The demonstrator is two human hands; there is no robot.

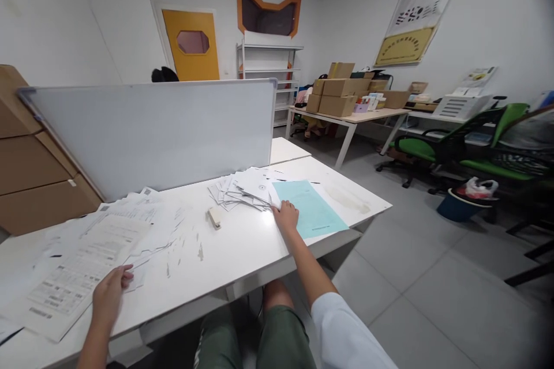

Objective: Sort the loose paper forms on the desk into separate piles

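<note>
Sorting through paper seems the step in hand; the next move likely calls for separating one thin sheet by its edge. The right hand (pixel 287 216) bends over the smooth teal sheet (pixel 314 207) beside the fanned white papers (pixel 249 189) on the glossy bench (pixel 246 248); the left hand (pixel 110 293) half-curls by flat printed sheets (pixel 82 277). I cannot tell whether either grips.

From the off-white stapler (pixel 214 218) on the white desk (pixel 242 248), the right hand (pixel 286 217) lies at three o'clock, by the near-side edge of a teal printed sheet (pixel 318 213), with a pile of white papers (pixel 242 190) at two. The left hand (pixel 109 291), fingers loosely curled, is at eight o'clock beside long printed sheets (pixel 64 288). Stacked cardboard boxes (pixel 34 161) stand at ten, an upright whiteboard (pixel 173 132) at eleven.
</note>
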